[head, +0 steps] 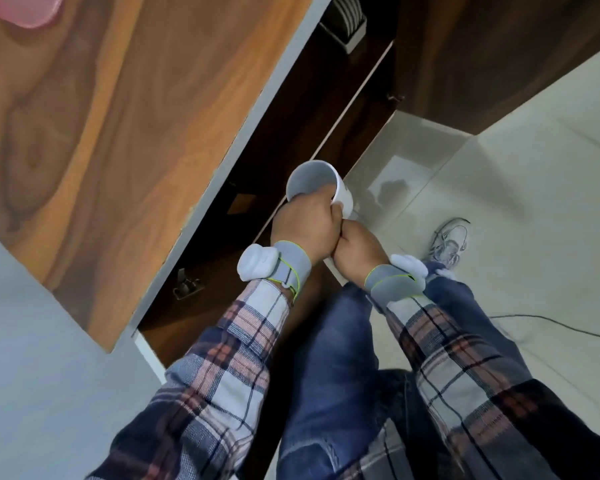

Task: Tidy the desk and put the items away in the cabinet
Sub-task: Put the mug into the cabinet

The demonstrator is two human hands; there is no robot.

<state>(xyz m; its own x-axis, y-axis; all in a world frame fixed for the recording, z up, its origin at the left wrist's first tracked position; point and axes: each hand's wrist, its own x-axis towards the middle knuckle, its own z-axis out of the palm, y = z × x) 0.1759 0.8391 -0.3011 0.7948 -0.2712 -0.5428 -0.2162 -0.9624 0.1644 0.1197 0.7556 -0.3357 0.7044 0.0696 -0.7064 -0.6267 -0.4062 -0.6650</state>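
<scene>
Seen from above: a person's left hand [305, 226] and right hand [359, 251] both curl around a white mug [312, 183]. They hold it before the open cabinet [291, 112] under the counter [136, 133], probably steadying it for shelving.

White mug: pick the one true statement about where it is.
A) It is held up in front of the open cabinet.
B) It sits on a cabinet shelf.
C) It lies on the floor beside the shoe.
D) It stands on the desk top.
A: the left hand grips the white mug at its rim, the right hand close against its lower part, before the open cabinet.
</scene>
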